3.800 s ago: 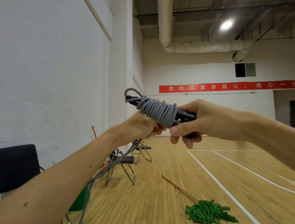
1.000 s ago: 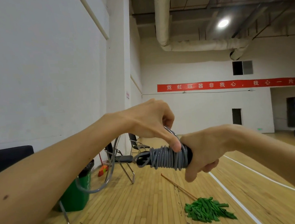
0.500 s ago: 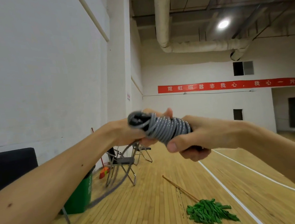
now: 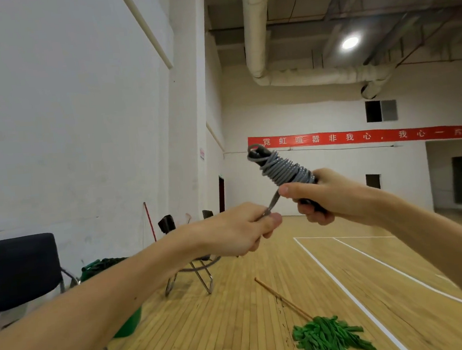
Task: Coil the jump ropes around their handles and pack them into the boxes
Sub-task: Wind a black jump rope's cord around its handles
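Observation:
A grey jump rope [image 4: 282, 169] is coiled in several turns around its black handles, which point up and to the left. My right hand [image 4: 318, 195] grips the lower end of the handles, thumb pressed at the base of the coil. Just below it, my left hand [image 4: 243, 231] pinches the short loose stretch of rope that leaves the coil and pulls it taut. The rest of the rope's free end is hidden inside my left fist. No box is in view.
A green mop [image 4: 329, 335] with a wooden stick lies on the wooden gym floor. A green bin [image 4: 125, 323] stands at the left beside a black chair [image 4: 20, 270]. Folding chairs [image 4: 196, 272] stand by the white wall.
My left hand has dropped below the coil and now pulls the rope's end taut. The right hand tilted the handles upward. The hanging slack of rope is gone from view.

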